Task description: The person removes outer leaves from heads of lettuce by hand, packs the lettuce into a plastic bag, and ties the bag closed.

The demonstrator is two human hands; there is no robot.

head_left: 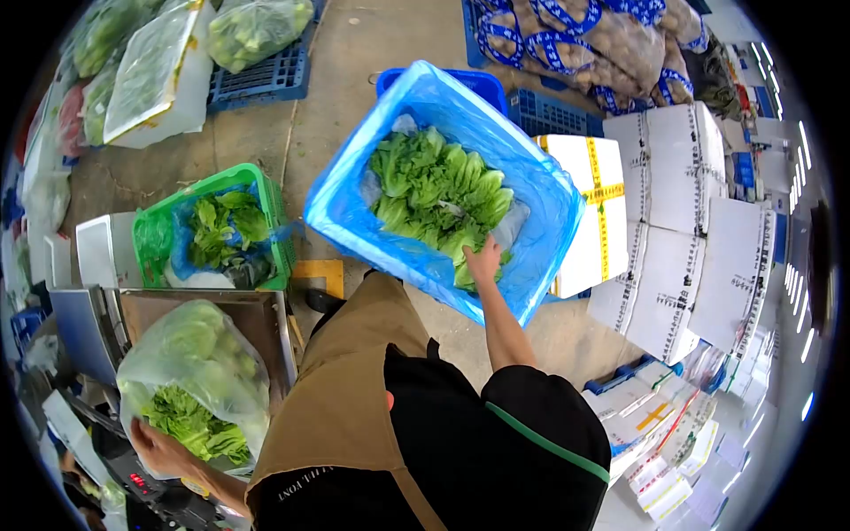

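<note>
- Right hand point(482, 263) was inside the blue-lined bin point(542, 199), at the near edge of the leafy greens point(438, 181) heaped there; fingertips ran among leaves, so opening and grip could not be told.
- Left hand point(161, 449) was at the clear bag point(199, 341), beside the lettuce point(190, 420) within; fingers partly hidden, hold unclear.
- Green crate point(278, 217) stood near the bag.

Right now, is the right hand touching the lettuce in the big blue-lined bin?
Touching. The head view shows the right hand down inside the bin, its fingers against the lettuce on the side nearest the person.
</note>
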